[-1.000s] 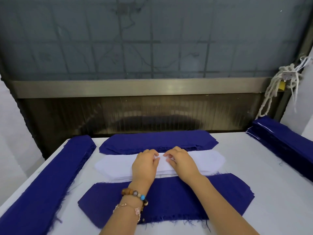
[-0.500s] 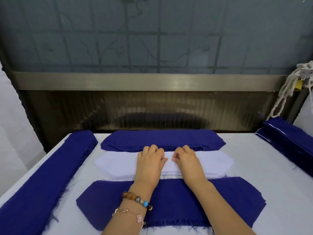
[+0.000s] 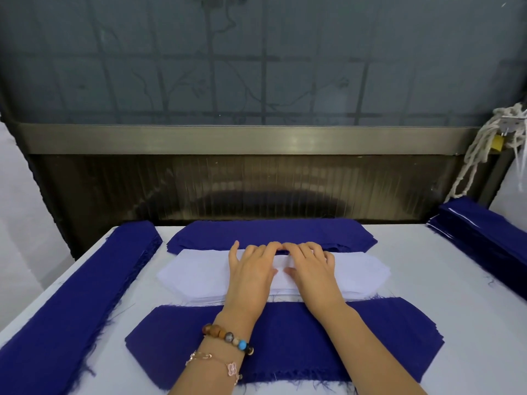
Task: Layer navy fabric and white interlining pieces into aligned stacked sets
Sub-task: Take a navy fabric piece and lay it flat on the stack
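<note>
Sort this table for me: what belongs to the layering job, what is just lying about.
Job: stack of white interlining pieces, under the left hand and right hand; near stack of navy fabric pieces; far navy stack; long navy stack, left edge; navy stack, right edge.
Lying about: knotted white rope; brass padlock, both at the right wall.

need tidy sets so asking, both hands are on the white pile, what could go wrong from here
1. The left hand and right hand both sit at the middle of the white interlining pile. Its long ends are unheld, so a lifted piece may droop and land skewed.
2. The pile is many thin layers, so more than one may come up.
3. The near navy stack has frayed edges, and loose threads could get trapped between layers.
</note>
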`<state>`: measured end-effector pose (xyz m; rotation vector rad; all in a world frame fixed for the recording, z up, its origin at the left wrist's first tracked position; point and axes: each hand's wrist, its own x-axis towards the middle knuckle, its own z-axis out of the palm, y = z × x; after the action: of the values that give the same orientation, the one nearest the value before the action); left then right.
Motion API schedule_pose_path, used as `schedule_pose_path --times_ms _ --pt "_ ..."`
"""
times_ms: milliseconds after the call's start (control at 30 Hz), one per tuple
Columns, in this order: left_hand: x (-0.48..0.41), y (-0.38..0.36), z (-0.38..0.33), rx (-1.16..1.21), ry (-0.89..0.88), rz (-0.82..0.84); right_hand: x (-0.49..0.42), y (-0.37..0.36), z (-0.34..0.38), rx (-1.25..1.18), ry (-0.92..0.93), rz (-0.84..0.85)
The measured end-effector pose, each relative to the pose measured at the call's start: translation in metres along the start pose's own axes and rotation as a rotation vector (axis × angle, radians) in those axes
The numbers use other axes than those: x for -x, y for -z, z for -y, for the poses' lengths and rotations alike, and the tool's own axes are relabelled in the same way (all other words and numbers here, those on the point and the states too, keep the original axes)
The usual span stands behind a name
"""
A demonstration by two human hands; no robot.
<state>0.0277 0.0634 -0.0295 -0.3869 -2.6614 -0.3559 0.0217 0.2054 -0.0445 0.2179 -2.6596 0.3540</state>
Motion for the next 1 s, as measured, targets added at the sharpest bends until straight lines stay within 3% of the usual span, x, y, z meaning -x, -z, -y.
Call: schedule_pose_path --times_ms 267,533,733,833,1000 --pt "0.001 0.0 0.011 -0.091 0.058 0.074 -0.004 0.018 -0.021 0.159 -0.067 0.09" --pt "-0.018 0.036 0.064 -0.122 0.181 0.368 0.006 0.05 -0.088 0.15 -0.325 0.171" --pt "0.008 0.043 0.115 -0.077 0.411 0.136 0.014 0.045 -0.115 0.094 -0.583 0.048" --pt "0.017 0.045 0.131 -0.029 0.501 0.105 0.013 0.044 -0.119 0.069 -0.677 0.025" --pt "0.021 0.049 0.137 0.166 0.565 0.023 0.013 0.042 -0.121 0.0 -0.726 -0.039"
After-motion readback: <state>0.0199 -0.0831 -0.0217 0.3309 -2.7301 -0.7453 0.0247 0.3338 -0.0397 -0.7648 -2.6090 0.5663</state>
